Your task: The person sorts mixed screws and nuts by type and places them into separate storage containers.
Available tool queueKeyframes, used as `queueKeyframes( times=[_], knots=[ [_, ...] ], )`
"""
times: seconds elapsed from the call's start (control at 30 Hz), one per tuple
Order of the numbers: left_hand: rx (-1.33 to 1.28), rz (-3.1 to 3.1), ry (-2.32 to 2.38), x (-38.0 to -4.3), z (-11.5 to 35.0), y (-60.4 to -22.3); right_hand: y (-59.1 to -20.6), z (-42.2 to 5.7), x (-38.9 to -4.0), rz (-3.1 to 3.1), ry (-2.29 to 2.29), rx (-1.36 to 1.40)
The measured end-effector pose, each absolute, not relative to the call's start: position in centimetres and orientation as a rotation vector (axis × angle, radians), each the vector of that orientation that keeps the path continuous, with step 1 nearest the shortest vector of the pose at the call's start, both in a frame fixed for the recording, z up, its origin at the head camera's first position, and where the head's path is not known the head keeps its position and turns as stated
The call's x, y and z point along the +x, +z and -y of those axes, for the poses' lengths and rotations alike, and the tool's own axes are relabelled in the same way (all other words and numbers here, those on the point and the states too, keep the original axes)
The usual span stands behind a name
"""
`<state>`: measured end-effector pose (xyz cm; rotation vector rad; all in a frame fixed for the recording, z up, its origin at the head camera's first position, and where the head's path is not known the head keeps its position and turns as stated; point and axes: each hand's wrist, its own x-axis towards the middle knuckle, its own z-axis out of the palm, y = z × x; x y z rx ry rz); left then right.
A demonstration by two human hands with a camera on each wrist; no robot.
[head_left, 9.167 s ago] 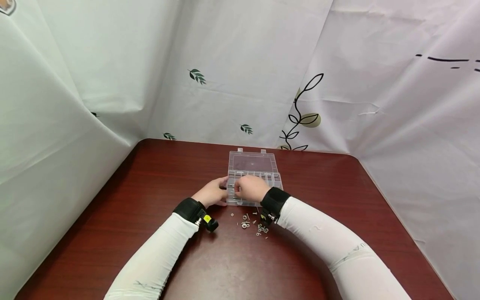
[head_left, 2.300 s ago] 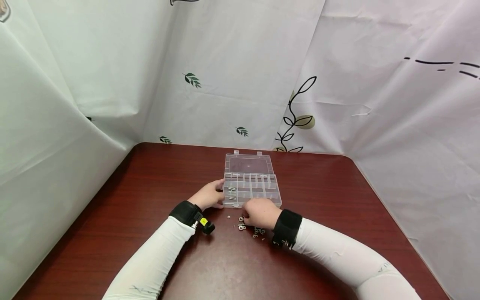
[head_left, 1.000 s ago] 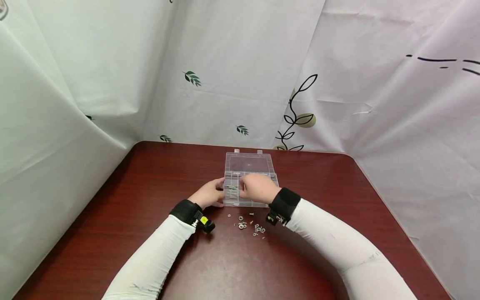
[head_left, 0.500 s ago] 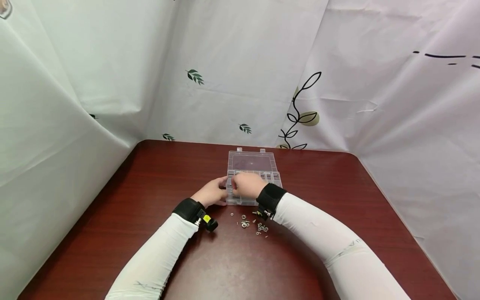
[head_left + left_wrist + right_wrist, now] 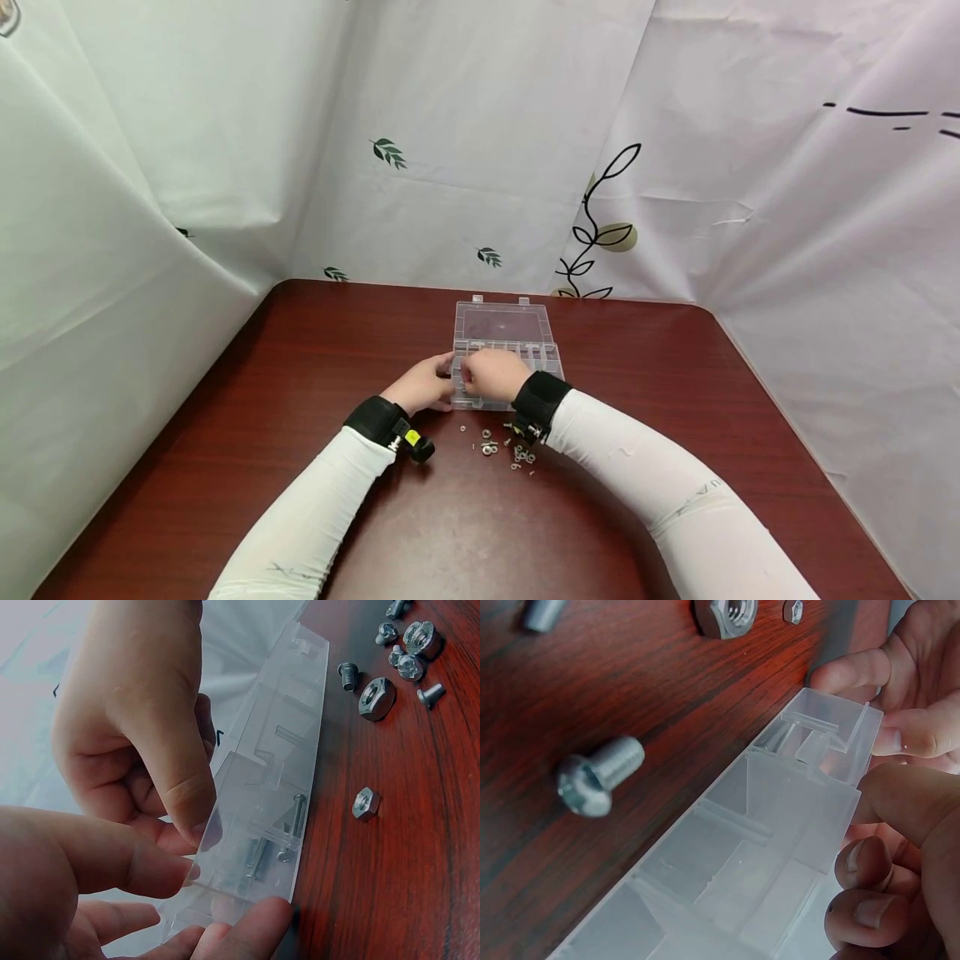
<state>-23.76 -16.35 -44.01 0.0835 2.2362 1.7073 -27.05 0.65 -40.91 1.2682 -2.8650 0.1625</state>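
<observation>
A clear plastic compartment box [image 5: 504, 323] stands on the table with its lid swung back. My left hand [image 5: 420, 387] grips its left end, the thumb on the near wall and a finger at the rim. Over the left compartments is my right hand [image 5: 497, 373], its fingers curled and the thumb and index reaching inside. Whether those fingertips pinch anything is hidden. Through the wall in the left wrist view, several long screws [image 5: 257, 859] lie in the end compartments. Before the box lie loose hardware pieces, among them a hex nut [image 5: 376, 699] and a round-headed screw [image 5: 600, 776].
The reddish-brown table [image 5: 360, 333] runs back to white hanging cloth [image 5: 480, 167] with leaf prints. More cloth closes off both sides. A small nut [image 5: 366, 803] lies apart from the other pieces, nearer the left end of the box.
From the loose hardware, my right hand has moved up to the box and then leftward over its left compartments, staying nearly still there in the last half second. My left hand keeps its hold.
</observation>
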Motion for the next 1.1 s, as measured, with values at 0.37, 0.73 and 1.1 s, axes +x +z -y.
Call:
queueKeyframes(
  times=[0.37, 0.73, 1.1],
  knots=[
    [0.081, -2.25, 1.687, -23.8, 16.3, -43.9, -40.2, -1.1, -26.7, 2.871, 0.189, 1.304],
    [0.042, -2.243, 1.683, -23.8, 16.4, -43.8, -40.1, -3.2, -24.6, 2.822, 0.171, 1.382],
    [0.043, -2.234, 1.7, -23.7, 16.3, -43.9, -40.9, -5.8, -22.5, 2.833, 0.094, 1.64]
  ],
)
